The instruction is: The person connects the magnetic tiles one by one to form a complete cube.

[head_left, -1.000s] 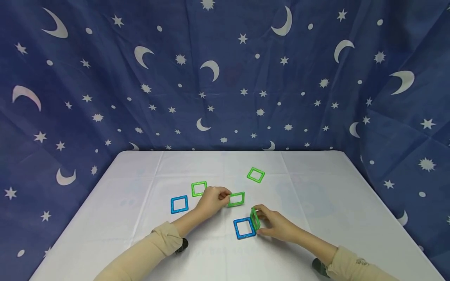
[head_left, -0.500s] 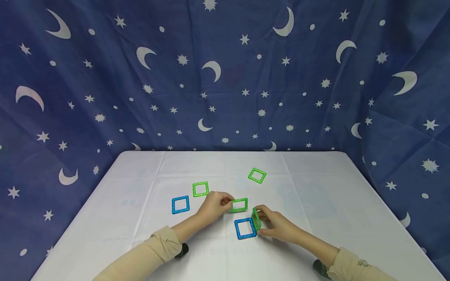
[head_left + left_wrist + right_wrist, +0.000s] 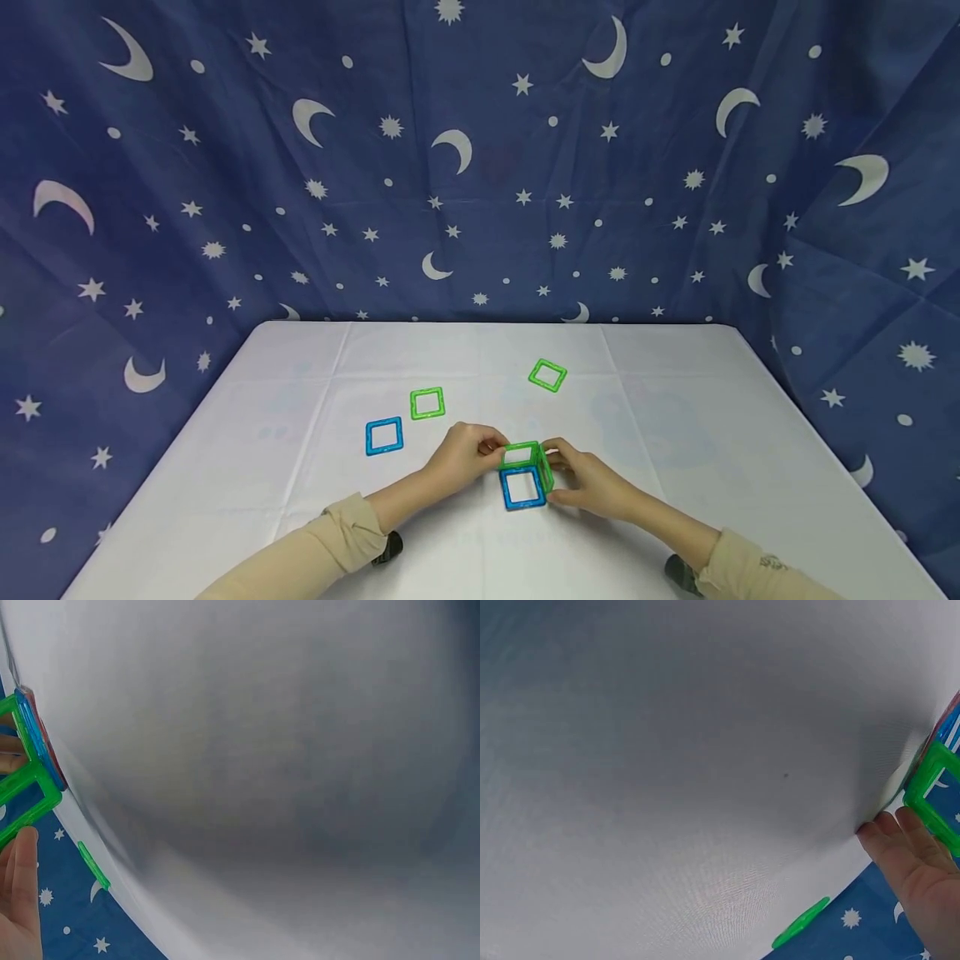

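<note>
A blue square magnetic tile (image 3: 524, 505) lies flat on the table between the two hands. My left hand (image 3: 465, 454) pinches the left side of a green magnetic tile (image 3: 520, 445), which stands along the blue tile's far edge. At the right edge my right hand (image 3: 592, 483) holds another green magnetic tile (image 3: 551, 481) upright between thumb and fingers. The two green tiles meet at the far right corner. In the left wrist view, a red strip (image 3: 49, 742) shows along the blue tile's underside; what it is I cannot tell.
To the left lie a loose blue tile (image 3: 368, 439) and a loose green tile (image 3: 427, 390). Another green tile (image 3: 553, 364) lies farther back. Behind the white table (image 3: 300, 367) hangs a dark blue cloth (image 3: 495, 167) with moons and stars.
My left hand has moved right and toward the near side, bringing its green tile against the blue tile's far edge and the other green tile. The right hand has stayed in place.
</note>
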Tool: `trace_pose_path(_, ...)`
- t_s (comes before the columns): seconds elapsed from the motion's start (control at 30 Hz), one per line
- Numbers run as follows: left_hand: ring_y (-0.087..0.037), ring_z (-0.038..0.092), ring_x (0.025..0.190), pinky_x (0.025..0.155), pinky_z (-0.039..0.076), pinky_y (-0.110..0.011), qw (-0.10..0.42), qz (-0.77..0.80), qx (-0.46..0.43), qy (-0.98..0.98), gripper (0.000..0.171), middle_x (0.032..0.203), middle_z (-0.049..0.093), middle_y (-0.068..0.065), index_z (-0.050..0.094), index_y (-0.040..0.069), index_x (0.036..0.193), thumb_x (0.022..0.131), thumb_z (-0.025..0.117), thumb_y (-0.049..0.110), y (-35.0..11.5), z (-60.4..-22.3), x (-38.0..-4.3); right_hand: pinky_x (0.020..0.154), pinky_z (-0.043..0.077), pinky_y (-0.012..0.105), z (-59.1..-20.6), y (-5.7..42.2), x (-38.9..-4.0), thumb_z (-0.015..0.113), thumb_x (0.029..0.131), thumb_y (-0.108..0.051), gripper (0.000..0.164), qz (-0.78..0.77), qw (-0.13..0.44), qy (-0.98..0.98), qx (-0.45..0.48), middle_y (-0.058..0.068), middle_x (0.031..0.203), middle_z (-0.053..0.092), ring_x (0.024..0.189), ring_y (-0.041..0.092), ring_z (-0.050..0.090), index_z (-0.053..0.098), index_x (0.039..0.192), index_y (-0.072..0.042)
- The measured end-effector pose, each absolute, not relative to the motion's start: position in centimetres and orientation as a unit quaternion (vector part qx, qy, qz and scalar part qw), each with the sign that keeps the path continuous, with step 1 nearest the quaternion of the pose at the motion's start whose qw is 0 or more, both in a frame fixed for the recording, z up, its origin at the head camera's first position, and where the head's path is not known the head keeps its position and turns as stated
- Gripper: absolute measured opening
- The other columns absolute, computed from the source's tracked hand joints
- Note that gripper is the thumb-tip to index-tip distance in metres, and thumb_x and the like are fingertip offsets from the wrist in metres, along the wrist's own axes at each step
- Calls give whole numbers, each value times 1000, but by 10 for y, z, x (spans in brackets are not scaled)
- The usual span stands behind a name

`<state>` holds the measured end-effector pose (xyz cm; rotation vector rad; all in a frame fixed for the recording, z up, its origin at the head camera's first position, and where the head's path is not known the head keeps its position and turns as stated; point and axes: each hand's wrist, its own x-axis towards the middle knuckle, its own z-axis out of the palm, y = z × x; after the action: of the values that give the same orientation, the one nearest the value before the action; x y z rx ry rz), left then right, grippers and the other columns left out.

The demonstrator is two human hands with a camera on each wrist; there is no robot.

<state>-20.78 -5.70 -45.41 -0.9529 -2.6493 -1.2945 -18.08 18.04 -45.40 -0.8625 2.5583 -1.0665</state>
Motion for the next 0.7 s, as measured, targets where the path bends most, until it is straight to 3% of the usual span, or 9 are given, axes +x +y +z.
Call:
trace_pose_path(0.17,-9,65,70,62,51,-15,4,-426,-309,-851,9,83,72,-7,72,3,91,85,65,5,-59,-456,-206,100,40,53,-454,180,-180,71,83,-13,55,-361,116,876,-299,18,120,63,114,36,59,40,128,-3)
trace_pose_path(0.37,-8,65,77,66,50,-14,-73,-395,-303,-864,20,89,71,-7,66,3,98,80,73,9,-57,-461,-204,100,39,53,-453,179,-180,70,84,-13,54,-358,119,876,-301,19,121,63,115,35,58,39,127,-1)
trace_pose_path(0.57,-1,59,69,63,47,-13,-44,-351,-301,-885,6,81,72,-4,71,4,86,81,69,1,-51,-465,-207,99,39,54,-451,178,-179,71,83,-14,55,-344,109,881,-305,20,120,63,113,37,59,39,126,-2)
trace_pose_path(0.7,1,54,64,60,45,-13,-38,-342,-302,-889,8,78,72,-5,73,3,86,79,71,-1,-50,-464,-208,98,39,56,-451,178,-178,71,84,-16,54,-342,105,881,-309,20,118,64,113,38,58,39,125,-2)
